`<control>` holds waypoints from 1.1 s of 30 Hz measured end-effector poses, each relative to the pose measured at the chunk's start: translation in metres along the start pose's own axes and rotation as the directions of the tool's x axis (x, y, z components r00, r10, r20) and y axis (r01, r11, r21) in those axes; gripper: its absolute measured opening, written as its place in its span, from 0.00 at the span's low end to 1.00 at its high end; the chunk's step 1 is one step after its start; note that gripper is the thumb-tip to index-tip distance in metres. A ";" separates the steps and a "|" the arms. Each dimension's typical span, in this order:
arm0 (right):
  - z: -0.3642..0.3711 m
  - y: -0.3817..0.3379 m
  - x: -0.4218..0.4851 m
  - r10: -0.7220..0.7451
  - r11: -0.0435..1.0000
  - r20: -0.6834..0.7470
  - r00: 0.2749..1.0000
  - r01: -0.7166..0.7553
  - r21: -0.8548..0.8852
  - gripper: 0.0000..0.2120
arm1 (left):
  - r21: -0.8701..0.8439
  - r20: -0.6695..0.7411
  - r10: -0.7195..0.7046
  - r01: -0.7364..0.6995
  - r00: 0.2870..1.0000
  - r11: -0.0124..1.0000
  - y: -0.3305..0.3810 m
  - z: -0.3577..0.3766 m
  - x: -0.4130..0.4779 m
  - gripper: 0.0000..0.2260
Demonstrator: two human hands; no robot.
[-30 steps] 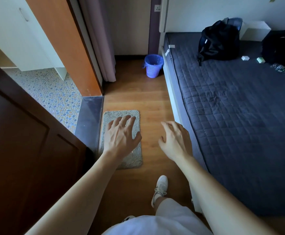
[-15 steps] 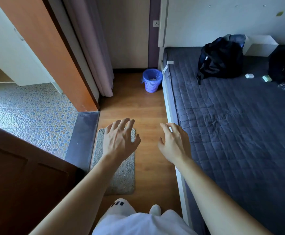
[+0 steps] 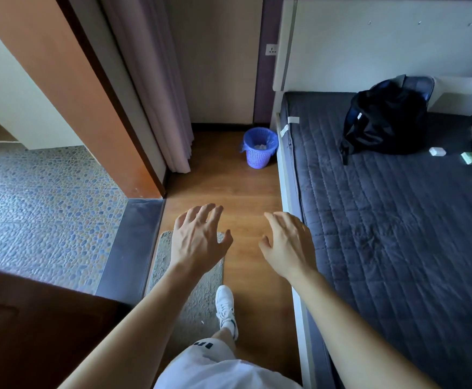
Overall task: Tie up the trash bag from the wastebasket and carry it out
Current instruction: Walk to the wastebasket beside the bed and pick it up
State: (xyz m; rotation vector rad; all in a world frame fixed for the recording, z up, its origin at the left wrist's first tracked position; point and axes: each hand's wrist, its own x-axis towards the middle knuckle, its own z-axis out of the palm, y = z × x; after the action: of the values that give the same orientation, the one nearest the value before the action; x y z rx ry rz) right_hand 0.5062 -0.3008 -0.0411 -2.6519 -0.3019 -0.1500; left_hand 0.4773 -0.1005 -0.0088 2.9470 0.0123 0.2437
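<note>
A small purple lattice wastebasket [image 3: 258, 153] stands on the wooden floor at the far end of the aisle, against the bed's corner. A thin bluish trash bag [image 3: 272, 136] lines it, folded over the rim, with pale crumpled rubbish inside. My left hand [image 3: 197, 237] is held out ahead of me, palm down, fingers spread, holding nothing. My right hand [image 3: 288, 243] is beside it, also open and empty. Both hands are well short of the basket.
A bed [image 3: 397, 220] with a dark quilted cover runs along the right, with a black backpack [image 3: 383, 119] on it. A grey mat [image 3: 192, 290] lies underfoot. On the left are a dark door [image 3: 33, 332], a pebble-tiled floor [image 3: 47, 206] and a curtain [image 3: 150, 80].
I have walked forward along the aisle; the wastebasket is nearer and larger, and the mat has slid back under my feet. Both hands stay open and empty.
</note>
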 end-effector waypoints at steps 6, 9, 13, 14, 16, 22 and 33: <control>0.006 -0.002 0.109 -0.026 0.999 -0.002 1.000 0.025 -0.046 0.22 | -0.036 -0.036 -0.011 0.009 0.999 0.999 -0.030 0.006 0.109 0.24; 0.012 -0.011 0.165 -0.015 0.999 -0.046 0.999 0.014 -0.036 0.22 | -0.048 -0.027 -0.006 0.005 1.000 0.999 -0.047 0.007 0.162 0.24; 0.025 -0.020 0.219 -0.036 0.998 -0.046 0.998 0.034 -0.048 0.22 | -0.048 -0.044 0.011 -0.013 0.999 0.999 -0.059 0.007 0.216 0.24; 0.029 -0.021 0.231 -0.038 0.998 -0.023 0.999 0.037 -0.048 0.22 | -0.053 -0.049 0.015 -0.018 0.999 0.998 -0.062 0.008 0.228 0.24; 0.036 -0.020 0.253 -0.034 0.998 0.004 0.999 0.034 -0.054 0.23 | -0.063 -0.050 0.017 -0.021 0.999 0.998 -0.067 0.011 0.249 0.24; 0.047 -0.011 0.315 -0.020 0.997 0.020 1.000 0.021 -0.069 0.23 | -0.065 -0.054 0.002 -0.005 0.999 0.998 -0.082 0.024 0.308 0.25; 0.061 0.031 0.471 -0.049 0.996 0.034 0.998 0.051 -0.072 0.22 | -0.030 -0.051 -0.042 0.040 0.998 0.999 -0.078 0.055 0.457 0.24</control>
State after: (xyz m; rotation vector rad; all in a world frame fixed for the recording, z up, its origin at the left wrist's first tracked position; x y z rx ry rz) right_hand 0.9734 -0.2116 -0.0352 -2.7219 -0.3802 -0.1369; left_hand 0.9381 -0.0229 -0.0019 2.9075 0.0752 0.3107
